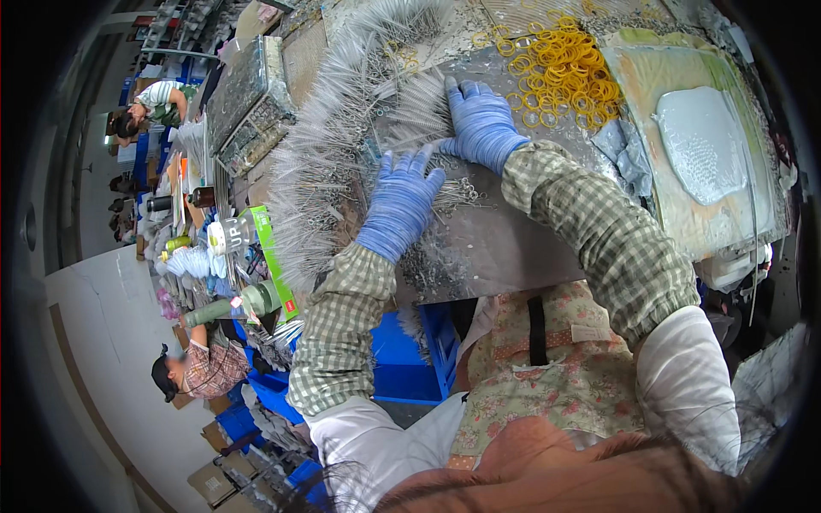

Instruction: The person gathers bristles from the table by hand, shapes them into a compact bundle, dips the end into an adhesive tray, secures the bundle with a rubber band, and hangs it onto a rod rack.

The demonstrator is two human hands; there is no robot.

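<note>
Blue striped gloves cover both hands over the worktable (513, 248). A bunch of small brushes (421, 109) with clear bristles lies between them. Its wire handles (460, 195) end in small loops, which point toward me. My left hand (398, 203) rests at the near left of this bunch, fingers stretched out and a little apart. Beyond and to the right, my right hand (484, 124) lies flat against the bunch's right side, thumb pointing left. Neither hand is closed round a brush, though what lies under the palms is hidden.
A long heap of similar brushes (312, 162) curves along the left. Yellow rings (569, 73) are piled at the far right. Beside them are a crumpled grey cloth (627, 154) and a tray (676, 227) bearing white paste (703, 141). A blue bin (402, 385) stands below the table edge.
</note>
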